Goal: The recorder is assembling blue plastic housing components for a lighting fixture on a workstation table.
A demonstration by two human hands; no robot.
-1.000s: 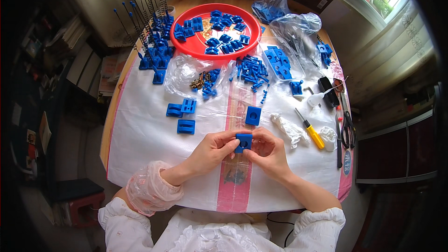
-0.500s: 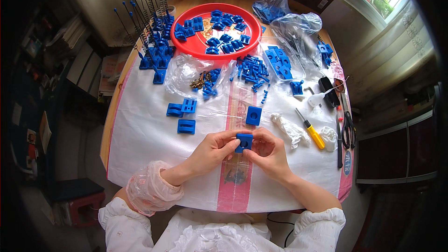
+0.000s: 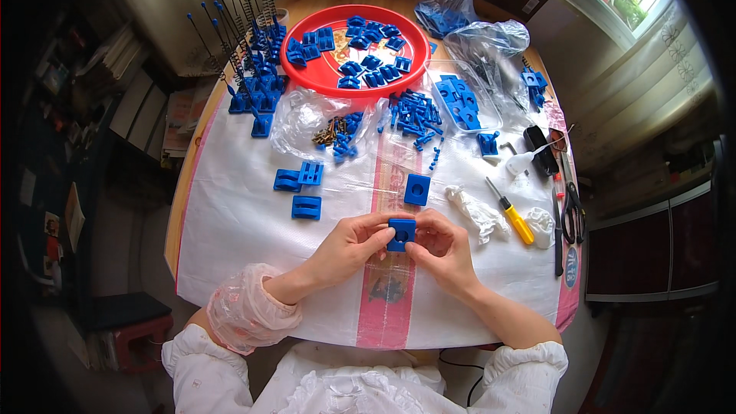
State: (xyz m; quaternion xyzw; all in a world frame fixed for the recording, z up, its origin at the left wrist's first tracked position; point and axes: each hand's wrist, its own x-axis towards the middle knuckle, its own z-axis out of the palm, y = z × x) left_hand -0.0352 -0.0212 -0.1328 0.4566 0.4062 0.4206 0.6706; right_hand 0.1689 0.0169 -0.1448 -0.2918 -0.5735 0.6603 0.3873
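- Plainly, the blue block (image 3: 404, 226) was square, round-holed, in front of the red tray (image 3: 414, 42).
- Left hand (image 3: 355, 244) and right hand (image 3: 443, 253) fingers grasped it.
- The right thumb (image 3: 419, 254) had shifted rightward.

Blue square plastic block (image 3: 404, 226), round hole through its broad face. Holed face turned up to view, edges roughly level, pinched between left hand (image 3: 356, 243) and right hand (image 3: 445, 253).

Your block (image 3: 407, 226) looks like smooth plastic, your tray (image 3: 421, 50) glossy plastic. Your sheet (image 3: 245, 192) seems faintly shiny plastic, your table (image 3: 307, 3) wood.
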